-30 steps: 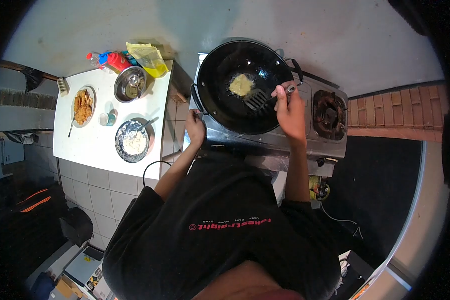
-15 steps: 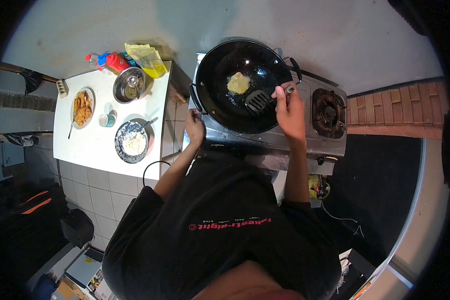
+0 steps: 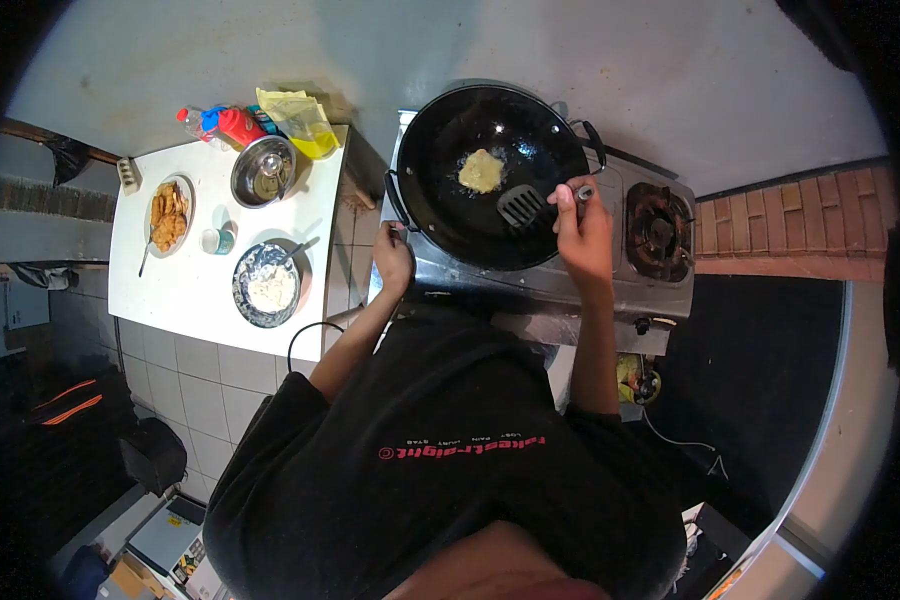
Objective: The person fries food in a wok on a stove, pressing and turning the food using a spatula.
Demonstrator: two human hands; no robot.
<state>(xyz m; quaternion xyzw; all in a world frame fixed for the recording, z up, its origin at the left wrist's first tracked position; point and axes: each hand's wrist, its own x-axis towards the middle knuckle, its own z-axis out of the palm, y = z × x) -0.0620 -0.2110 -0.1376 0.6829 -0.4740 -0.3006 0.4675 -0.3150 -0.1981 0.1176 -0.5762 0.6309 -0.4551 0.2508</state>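
My right hand (image 3: pixel 584 240) is closed around the handle of a black slotted spatula (image 3: pixel 519 208). Its blade is inside a large black wok (image 3: pixel 450 232), just beside a pale yellow piece of batter (image 3: pixel 482 171) frying in bubbling oil; a small gap separates the two. The wok sits on the left side of a metal gas stove (image 3: pixel 560 285). My left hand (image 3: pixel 394 262) is at the stove's left edge, just below the wok's left handle (image 3: pixel 397 200). Its fingers are partly hidden, so I cannot tell whether they grip anything.
On a white table (image 3: pixel 170 300) to the left stand a plate of fried pieces (image 3: pixel 170 217), a cup (image 3: pixel 213 240), a bowl of white batter (image 3: pixel 270 287), a metal bowl (image 3: pixel 262 172), bottles and a yellow pouch (image 3: pixel 300 122). An uncovered burner (image 3: pixel 659 232) lies right of the wok.
The whole view has shifted slightly, so things appear a little further right and lower. Spatula and batter piece keep the same places relative to each other.
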